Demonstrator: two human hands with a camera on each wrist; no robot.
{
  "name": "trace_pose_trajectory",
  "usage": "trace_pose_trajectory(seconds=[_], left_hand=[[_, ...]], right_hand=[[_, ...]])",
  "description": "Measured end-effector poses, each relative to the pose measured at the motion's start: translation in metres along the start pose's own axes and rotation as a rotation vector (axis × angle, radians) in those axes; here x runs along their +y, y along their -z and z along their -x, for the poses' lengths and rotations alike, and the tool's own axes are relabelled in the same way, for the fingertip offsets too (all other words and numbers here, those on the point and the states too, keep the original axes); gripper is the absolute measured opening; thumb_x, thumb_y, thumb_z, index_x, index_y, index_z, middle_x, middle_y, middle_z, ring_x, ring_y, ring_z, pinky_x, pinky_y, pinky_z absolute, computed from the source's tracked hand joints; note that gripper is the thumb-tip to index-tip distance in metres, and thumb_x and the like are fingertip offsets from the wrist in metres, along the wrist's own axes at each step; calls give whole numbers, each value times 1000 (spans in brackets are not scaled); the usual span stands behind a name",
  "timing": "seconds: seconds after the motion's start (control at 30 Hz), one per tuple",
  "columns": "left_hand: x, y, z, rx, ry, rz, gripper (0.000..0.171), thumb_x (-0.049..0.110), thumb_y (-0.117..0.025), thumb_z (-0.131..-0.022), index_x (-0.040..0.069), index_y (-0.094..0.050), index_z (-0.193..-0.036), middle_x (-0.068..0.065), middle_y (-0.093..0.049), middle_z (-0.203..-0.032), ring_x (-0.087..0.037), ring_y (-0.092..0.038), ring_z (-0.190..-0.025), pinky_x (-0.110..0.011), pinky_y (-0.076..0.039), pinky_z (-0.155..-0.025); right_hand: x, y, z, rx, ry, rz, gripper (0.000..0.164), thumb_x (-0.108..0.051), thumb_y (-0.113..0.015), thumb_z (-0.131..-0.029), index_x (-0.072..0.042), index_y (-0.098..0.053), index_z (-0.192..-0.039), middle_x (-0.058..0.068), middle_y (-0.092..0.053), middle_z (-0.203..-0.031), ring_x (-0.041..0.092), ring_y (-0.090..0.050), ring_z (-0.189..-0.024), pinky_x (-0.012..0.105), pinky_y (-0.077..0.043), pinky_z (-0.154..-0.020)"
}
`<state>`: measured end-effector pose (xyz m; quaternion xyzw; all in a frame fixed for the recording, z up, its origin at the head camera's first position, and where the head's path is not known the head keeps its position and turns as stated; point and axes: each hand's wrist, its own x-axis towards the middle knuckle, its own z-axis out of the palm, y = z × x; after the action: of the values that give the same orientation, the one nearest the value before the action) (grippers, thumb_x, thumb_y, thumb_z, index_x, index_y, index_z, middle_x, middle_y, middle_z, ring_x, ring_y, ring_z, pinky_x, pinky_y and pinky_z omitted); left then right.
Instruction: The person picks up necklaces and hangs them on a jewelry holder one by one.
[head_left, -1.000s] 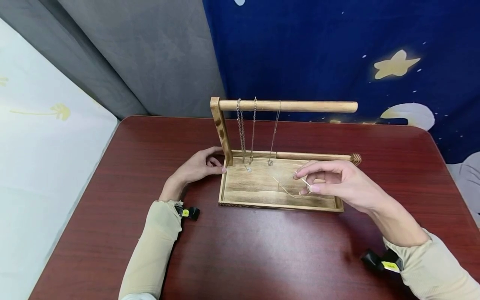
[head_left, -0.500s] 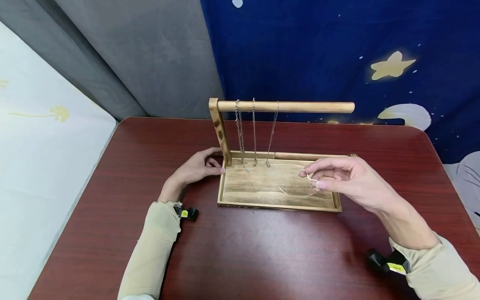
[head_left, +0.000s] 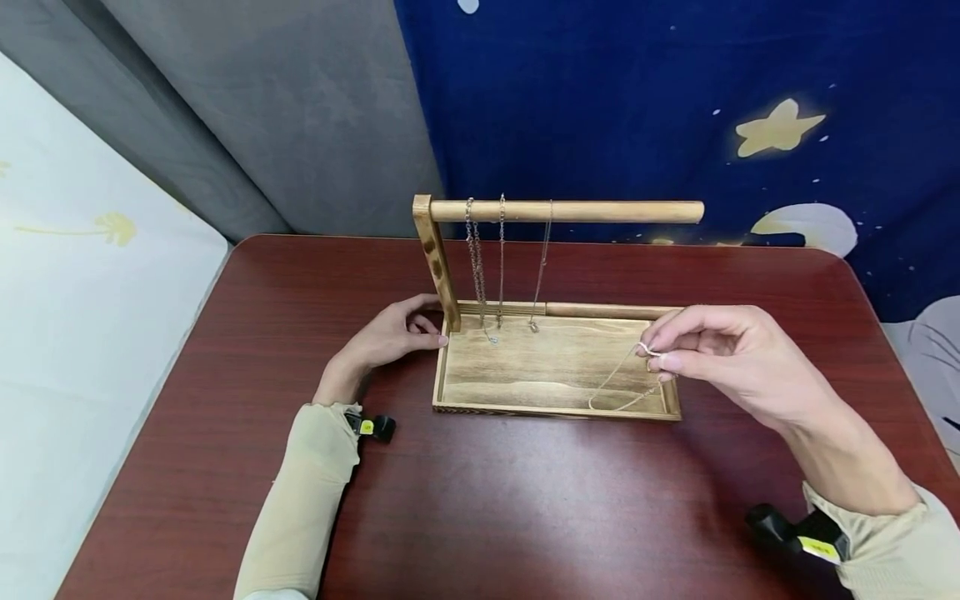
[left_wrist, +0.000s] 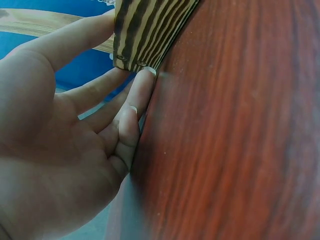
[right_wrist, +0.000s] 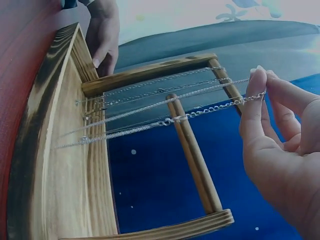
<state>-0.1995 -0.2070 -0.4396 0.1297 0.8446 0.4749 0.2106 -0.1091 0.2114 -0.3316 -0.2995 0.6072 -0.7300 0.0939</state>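
Observation:
A wooden jewelry stand (head_left: 540, 362) has a shallow tray base and a raised bar (head_left: 630, 212). My left hand (head_left: 384, 337) holds the stand's left end, thumb on one side and a finger on the other; the striped end of the wood (left_wrist: 145, 30) shows close up in the left wrist view. Above the tray's right part, my right hand (head_left: 723, 358) pinches a thin chain necklace (right_wrist: 132, 131) between thumb and fingers. Its loop hangs down over the tray, with small links and a clasp visible in the right wrist view.
Several chains hang from the bar's left half, among them a thicker necklace (head_left: 477, 258) and a thin pendant necklace (head_left: 543, 258). A lower rod (head_left: 600, 311) runs along the tray's back. The reddish table (head_left: 480, 500) ends before a blue curtain (head_left: 600, 108).
My right hand has moved right with the necklace, whose loop now hangs over the tray's right side. My left hand stays on the stand's left end.

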Motion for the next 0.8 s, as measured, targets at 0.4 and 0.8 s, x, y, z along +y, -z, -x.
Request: trace_pose_trajectory(seconds=[0.4, 0.8], left_hand=[[-2, 0, -1, 3, -9, 1, 68, 21, -78, -88, 11, -46, -147, -13, -69, -95, -22, -61, -81, -27, -46, -72], [-1, 0, -1, 2, -8, 3, 68, 21, -78, -88, 11, -45, -147, -13, -68, -95, -21, -63, -81, -26, -46, -72]], right_hand=[[-11, 3, 1, 108, -83, -76, 30, 30, -53, -84, 11, -68, -102, 16, -71, -101, 19, -70, -84, 26, -57, -68], [-17, 10, 9, 138, -33, -118, 30, 34, -44, -85, 19, -65, -100, 22, -67, -103, 25, -69, -84, 29, -55, -66]])
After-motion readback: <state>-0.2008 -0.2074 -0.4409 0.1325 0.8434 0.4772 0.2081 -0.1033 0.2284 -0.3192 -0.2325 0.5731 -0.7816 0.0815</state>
